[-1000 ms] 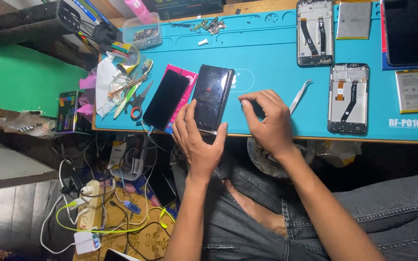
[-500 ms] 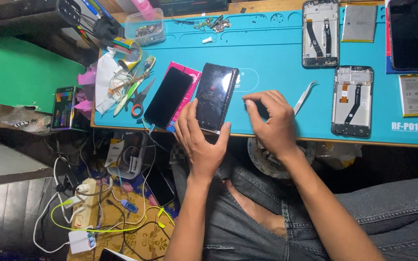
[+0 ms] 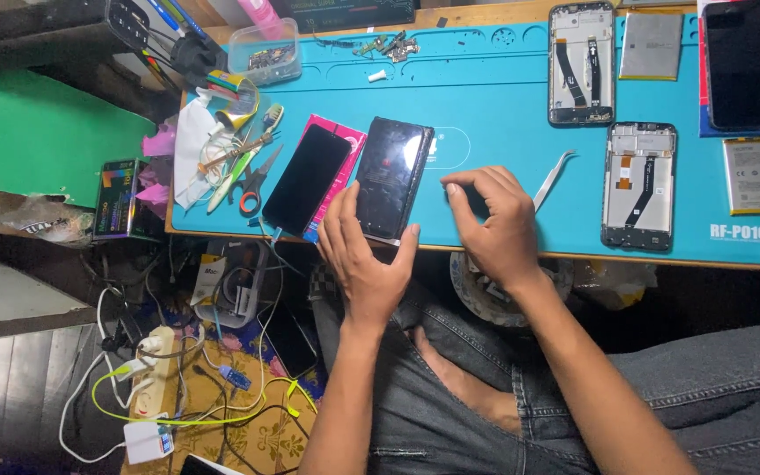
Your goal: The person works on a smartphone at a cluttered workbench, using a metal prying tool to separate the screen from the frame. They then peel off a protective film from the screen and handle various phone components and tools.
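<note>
Since a second ago the hands have barely shifted: the left hand (image 3: 364, 259) still rests flat, fingers spread, on the near end of the dark phone (image 3: 391, 176), which lies tilted on the blue mat (image 3: 503, 105) just right of a second phone (image 3: 307, 179) on a pink card. The right hand (image 3: 496, 220) sits curled on bare mat, fingertips drawn together, whether pinching anything I cannot tell; tweezers (image 3: 552, 176) lie just beside it. Both wrists cross the mat's near edge

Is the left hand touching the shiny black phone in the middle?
Touching. The head view shows the left hand lying on the near end of the black phone, thumb against its right edge.
</note>
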